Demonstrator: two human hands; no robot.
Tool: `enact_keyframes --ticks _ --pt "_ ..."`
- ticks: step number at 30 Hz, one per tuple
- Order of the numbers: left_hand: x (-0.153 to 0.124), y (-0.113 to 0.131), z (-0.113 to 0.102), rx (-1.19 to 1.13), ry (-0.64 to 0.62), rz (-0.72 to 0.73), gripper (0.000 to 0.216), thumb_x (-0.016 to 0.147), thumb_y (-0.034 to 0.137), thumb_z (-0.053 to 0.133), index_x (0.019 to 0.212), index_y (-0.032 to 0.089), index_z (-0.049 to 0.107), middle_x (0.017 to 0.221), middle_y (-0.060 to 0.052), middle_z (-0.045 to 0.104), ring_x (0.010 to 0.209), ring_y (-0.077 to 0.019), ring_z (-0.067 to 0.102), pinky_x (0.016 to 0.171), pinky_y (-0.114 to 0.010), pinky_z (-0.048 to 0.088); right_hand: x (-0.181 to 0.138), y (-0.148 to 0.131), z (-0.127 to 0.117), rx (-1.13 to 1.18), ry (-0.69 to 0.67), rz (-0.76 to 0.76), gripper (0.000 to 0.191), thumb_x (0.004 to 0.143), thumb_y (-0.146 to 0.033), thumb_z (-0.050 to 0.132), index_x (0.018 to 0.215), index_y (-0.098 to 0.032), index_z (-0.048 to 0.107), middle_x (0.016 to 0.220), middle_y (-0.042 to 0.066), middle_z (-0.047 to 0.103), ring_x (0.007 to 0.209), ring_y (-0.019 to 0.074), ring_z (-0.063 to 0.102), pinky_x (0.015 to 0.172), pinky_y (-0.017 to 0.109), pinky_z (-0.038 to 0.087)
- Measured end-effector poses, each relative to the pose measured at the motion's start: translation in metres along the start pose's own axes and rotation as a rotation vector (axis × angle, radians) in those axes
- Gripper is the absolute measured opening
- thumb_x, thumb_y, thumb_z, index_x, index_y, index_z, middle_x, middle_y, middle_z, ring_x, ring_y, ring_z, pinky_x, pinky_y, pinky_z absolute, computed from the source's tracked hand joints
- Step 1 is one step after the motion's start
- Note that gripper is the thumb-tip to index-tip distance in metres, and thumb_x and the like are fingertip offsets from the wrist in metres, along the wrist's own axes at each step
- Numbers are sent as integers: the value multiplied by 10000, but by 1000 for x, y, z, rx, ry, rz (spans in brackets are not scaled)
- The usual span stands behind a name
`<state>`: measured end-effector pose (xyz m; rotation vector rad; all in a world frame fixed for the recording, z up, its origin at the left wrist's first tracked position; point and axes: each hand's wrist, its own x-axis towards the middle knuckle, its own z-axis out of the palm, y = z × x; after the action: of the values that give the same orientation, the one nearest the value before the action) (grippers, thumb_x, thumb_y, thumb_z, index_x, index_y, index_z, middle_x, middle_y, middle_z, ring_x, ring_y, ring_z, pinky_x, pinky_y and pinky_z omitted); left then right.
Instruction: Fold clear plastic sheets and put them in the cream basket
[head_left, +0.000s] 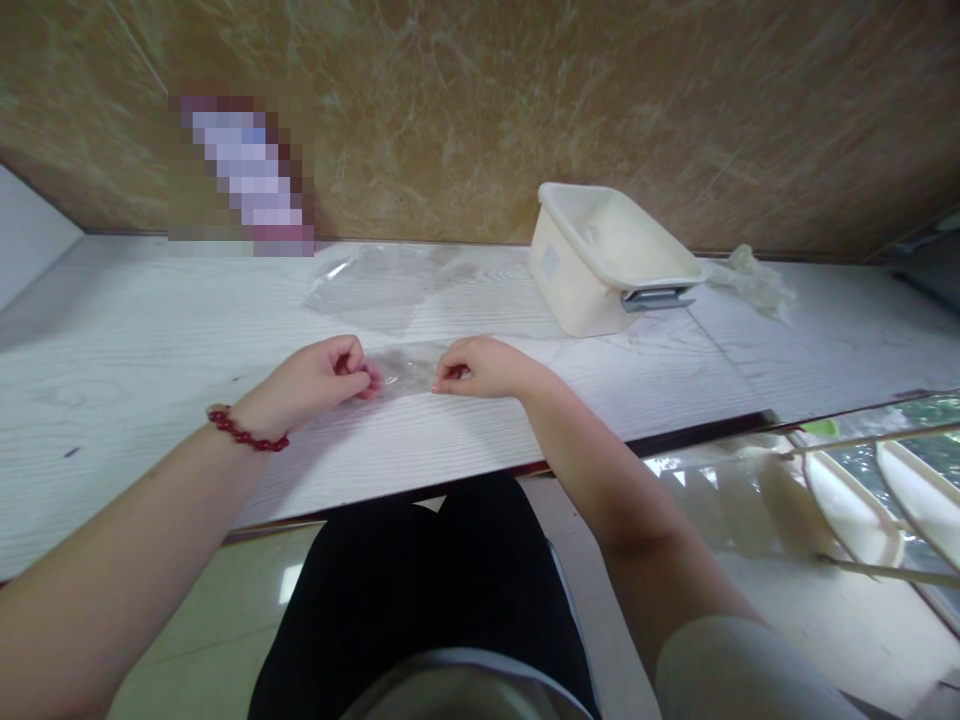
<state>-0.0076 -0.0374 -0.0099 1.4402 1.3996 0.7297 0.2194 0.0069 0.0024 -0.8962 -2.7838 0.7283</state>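
Note:
A small clear plastic bag (pixel 406 370) lies flat on the white wood-grain table (pixel 150 360) between my hands. My left hand (pixel 322 378), with a red bead bracelet on its wrist, pinches the bag's left edge with curled fingers. My right hand (pixel 484 368) pinches the right edge in the same way. Both hands rest on the table top, near its front edge.
A pile of clear plastic bags (pixel 379 285) lies behind my hands. A cream plastic tub (pixel 604 260) with a metal clip stands at the back right, crumpled plastic (pixel 754 278) beside it. Marbled brown wall behind. White slats and a glass surface sit low at the right.

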Motion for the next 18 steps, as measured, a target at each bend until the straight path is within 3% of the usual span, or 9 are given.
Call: enact_keyframes --ticks 4,9,15,18 --pt "1 -3 2 -16 -22 62 221 609 260 535 762 211 384 658 44 566 630 -130 604 633 -296 489 1 0 1 -7 1 -16 198 766 -320 554 773 -146 650 715 11 589 637 84 472 568 206 290" --pt "0 -3 3 68 -83 101 416 642 310 584 1018 238 421 688 40 582 633 -136 600 604 -285 483 3 2 3 -5 2 -21 190 770 -312 546 761 -150 644 690 2 577 619 80 458 565 207 277" --pt "2 -5 2 165 -59 66 305 692 398 563 920 197 538 652 13 586 614 -132 589 604 -282 490 4 1 3 3 -11 16 217 773 -344 535 773 -155 642 698 3 577 615 81 446 569 211 266" --pt "0 -2 2 155 -53 21 359 701 398 563 1000 204 517 639 15 581 583 -125 584 557 -258 486 3 0 3 3 -18 18 238 769 -372 534 761 -157 634 692 2 568 610 82 436 568 214 258"
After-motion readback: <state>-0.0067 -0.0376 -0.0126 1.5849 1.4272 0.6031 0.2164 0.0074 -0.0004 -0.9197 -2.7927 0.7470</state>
